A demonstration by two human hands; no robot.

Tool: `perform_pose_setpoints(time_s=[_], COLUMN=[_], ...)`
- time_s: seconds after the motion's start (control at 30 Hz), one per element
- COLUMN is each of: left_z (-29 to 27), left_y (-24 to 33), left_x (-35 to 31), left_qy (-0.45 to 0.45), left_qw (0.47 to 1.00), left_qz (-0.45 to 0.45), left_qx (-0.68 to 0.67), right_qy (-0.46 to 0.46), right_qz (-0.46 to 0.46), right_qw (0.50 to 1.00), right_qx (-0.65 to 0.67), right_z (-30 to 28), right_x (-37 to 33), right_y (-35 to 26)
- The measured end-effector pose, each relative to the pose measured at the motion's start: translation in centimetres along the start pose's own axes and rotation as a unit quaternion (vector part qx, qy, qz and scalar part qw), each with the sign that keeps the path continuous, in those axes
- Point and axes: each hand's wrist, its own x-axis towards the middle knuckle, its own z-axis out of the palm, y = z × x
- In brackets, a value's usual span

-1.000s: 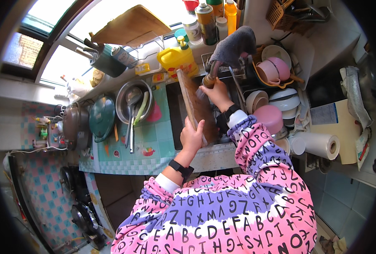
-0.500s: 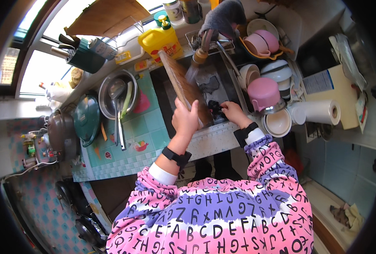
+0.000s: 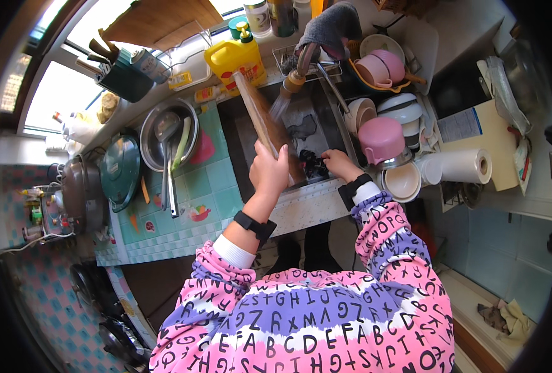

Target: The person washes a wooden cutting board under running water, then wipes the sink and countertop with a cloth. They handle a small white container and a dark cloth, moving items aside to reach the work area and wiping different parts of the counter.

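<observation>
One wooden board held on edge in the sink point(image 3: 301, 133).
Left hand point(image 3: 269, 171) fingers grip the wooden board point(image 3: 260, 118); right hand point(image 3: 338, 165) fingers close on one dark scrubber point(image 3: 313, 165) beside it, under the faucet point(image 3: 297, 74).

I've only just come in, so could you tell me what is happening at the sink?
A person in a pink and purple lettered top stands at the sink. The left hand holds a wooden board on edge, tilted into the basin, with water from the tap running beside it. The right hand is low in the sink on a dark scrubber at the board's lower end. Bowls are stacked to the right.
</observation>
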Motion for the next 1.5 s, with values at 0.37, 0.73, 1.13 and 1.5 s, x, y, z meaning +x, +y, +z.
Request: perform_pose_setpoints(time_s=[0.37,0.73,1.13,1.5], left_z=[0.9,1.0,2.2,0.7], left_y=[1.2,1.1,0.3,2.7], left_x=[-0.1,0.0,1.0,0.3], left_qy=[0.018,0.018,-0.027,-0.01], left_qw=[0.999,0.999,0.999,1.0], left_qz=[-0.016,-0.026,-0.024,-0.001], left_qx=[0.028,0.017,0.031,0.016], right_qy=[0.154,0.001,-0.097,0.035], right_qz=[-0.092,-0.051,-0.374,-0.132], right_qw=[0.973,0.629,0.539,0.597], right_qx=[0.143,0.776,0.749,0.79], right_z=[-2.2,-20.9,-21.0,-10.2], right_x=[8.1,8.1,-11.9,-20.9], right_y=[-6.9,-15.5,-11.5,-7.7])
